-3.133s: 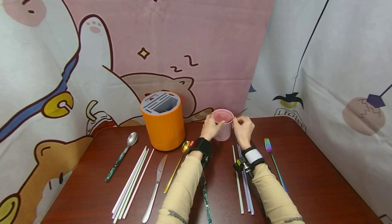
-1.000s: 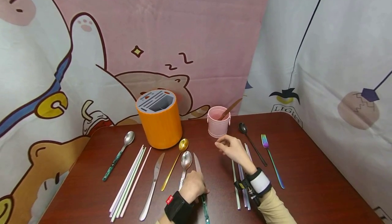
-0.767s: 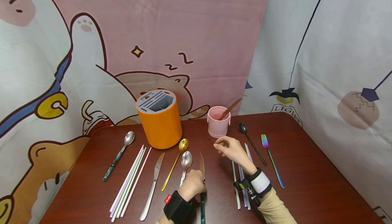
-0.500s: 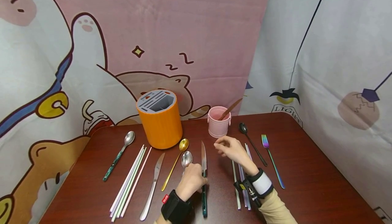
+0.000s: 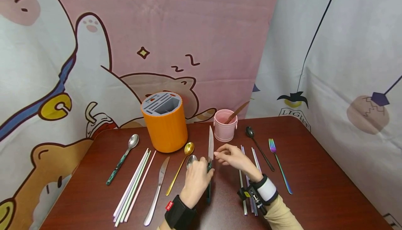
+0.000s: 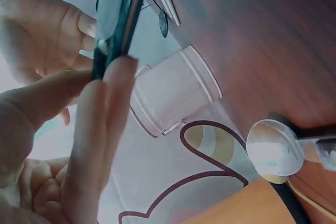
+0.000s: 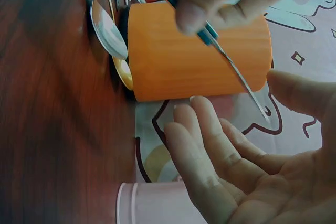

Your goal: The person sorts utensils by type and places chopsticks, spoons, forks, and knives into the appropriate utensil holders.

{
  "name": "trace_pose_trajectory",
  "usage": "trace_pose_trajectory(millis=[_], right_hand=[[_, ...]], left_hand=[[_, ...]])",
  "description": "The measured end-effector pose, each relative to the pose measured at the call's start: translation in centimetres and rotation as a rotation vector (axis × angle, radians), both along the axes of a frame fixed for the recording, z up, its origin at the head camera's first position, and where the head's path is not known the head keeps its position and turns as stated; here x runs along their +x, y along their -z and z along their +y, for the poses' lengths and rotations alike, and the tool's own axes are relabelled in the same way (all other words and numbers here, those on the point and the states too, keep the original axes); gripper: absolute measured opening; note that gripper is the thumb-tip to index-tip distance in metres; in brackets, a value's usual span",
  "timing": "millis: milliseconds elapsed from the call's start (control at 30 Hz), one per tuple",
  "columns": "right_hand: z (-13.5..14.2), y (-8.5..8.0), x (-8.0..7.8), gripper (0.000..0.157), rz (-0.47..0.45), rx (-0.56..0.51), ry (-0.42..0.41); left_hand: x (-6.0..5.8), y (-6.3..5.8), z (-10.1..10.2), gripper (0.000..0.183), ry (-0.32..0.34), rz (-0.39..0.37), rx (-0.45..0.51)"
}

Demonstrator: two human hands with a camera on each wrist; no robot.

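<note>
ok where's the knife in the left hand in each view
Head: the knife is just right of centre, in the left hand.
Left wrist: left of centre at the top, cut off by the top edge.
Right wrist: upper middle, slanting down to the right from the top edge.
In all three: the bucket; right of centre, central, and at the bottom edge respectively.

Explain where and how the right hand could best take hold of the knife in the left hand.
Probably by the free back end of the handle, coming from the right: the left hand pinches the knife nearer the blade, which points forward, and the right hand is on that side.
</note>
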State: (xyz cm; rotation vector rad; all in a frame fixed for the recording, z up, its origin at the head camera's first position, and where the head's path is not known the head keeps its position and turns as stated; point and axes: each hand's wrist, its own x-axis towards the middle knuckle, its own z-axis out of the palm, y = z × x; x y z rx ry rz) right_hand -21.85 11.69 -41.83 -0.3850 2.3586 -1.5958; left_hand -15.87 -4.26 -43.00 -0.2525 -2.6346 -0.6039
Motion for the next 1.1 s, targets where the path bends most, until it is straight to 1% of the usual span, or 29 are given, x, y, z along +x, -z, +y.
trace_pose_trajectory(millis=[167, 300, 467, 600, 767, 967, 1100], right_hand=[[-0.4, 0.2, 0.1, 0.041, -0.021, -0.033, -0.059], [-0.6, 0.2, 0.2, 0.041, -0.032, -0.039, -0.074], [-0.8, 0.1, 0.3, 0.041, -0.048, -0.067, -0.088], [-0.9, 0.1, 0.5, 0.036, -0.056, -0.096, -0.094], [-1.2, 0.2, 0.6, 0.027, -0.041, -0.123, -0.078], [-1.4, 0.4, 0.8, 0.026, -0.025, -0.187, -0.073], [-1.5, 0.4, 0.9, 0.024, -0.023, -0.198, -0.045]], left_hand=[[-0.1, 0.3, 0.0, 0.034, 0.003, 0.121, -0.030], [-0.2, 0.4, 0.0, 0.034, 0.005, 0.163, -0.039], [-0.2, 0.4, 0.1, 0.034, 0.002, 0.175, -0.035], [-0.2, 0.3, 0.2, 0.035, -0.002, 0.188, -0.045], [-0.1, 0.2, 0.3, 0.034, -0.015, 0.179, -0.059], [0.0, 0.1, 0.3, 0.031, -0.020, 0.165, -0.063], [0.0, 0.0, 0.3, 0.030, -0.018, 0.162, -0.059]])
